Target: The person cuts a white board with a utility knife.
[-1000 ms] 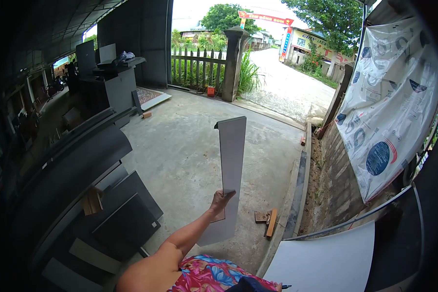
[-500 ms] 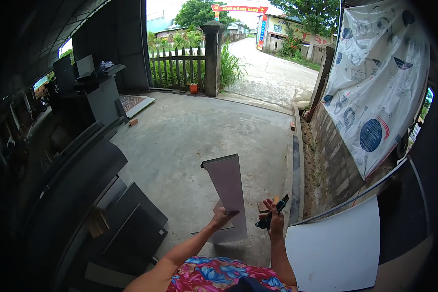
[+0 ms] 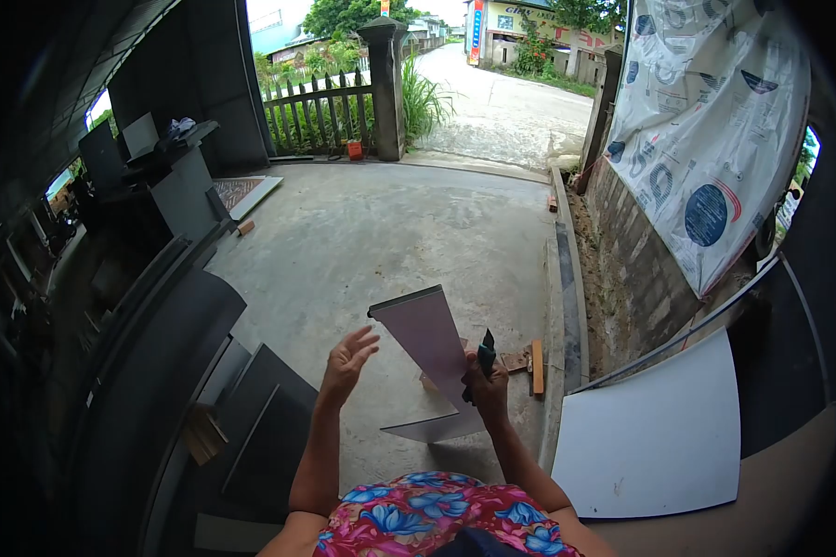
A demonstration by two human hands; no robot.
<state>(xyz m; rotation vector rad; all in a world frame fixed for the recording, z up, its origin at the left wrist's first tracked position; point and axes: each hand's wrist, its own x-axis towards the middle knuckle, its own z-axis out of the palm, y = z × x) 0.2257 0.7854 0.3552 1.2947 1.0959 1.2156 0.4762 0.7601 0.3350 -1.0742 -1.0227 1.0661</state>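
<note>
A pinkish-grey board [image 3: 420, 330] with a dark top edge stands on the concrete floor in front of me, and a flat piece [image 3: 432, 427] extends from its foot. My right hand [image 3: 489, 385] is at the board's right edge, closed round a dark cutter-like hand tool [image 3: 486, 355] with a teal tint and a pointed tip facing up. To the left of the board, my left hand [image 3: 348, 362] is raised and empty, its fingers spread and apart from the board.
Dark panels [image 3: 274, 418] lean at my left, with a wooden block [image 3: 203, 434] among them. A white sheet [image 3: 650, 427] lies at the right. Beyond the board, wood pieces [image 3: 537, 367] rest near the curb [image 3: 567, 288]. A fence [image 3: 320, 116] and gate pillar [image 3: 385, 88] stand ahead.
My left hand has let go of the board and moved left, opening. My right hand, with the tool, has moved left to the board's edge. The view has shifted slightly.
</note>
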